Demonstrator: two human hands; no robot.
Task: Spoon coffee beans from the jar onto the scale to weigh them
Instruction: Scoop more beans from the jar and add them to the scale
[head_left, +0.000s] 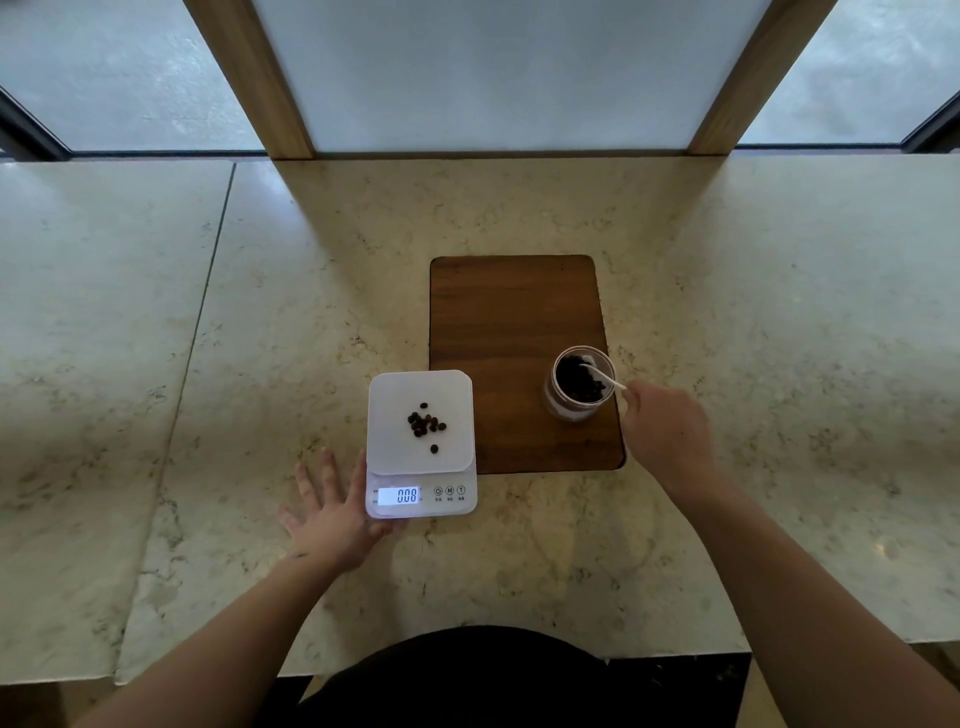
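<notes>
A white digital scale (395, 395) sits on the marble counter, its lit display reading 008. Several coffee beans (426, 423) lie in a small cluster on its platform. A glass jar (579, 410) of dark beans stands on the near right corner of a wooden board (514, 312). My right hand (667, 436) grips a white spoon (605, 376) whose bowl dips into the jar's beans. My left hand (330, 512) lies flat on the counter, fingers spread, touching the scale's near left corner.
The marble counter (779, 312) runs wide to both sides, with a seam on the left. Two wooden posts (249, 78) and frosted panels stand along the far edge. The counter's front edge is just below my forearms.
</notes>
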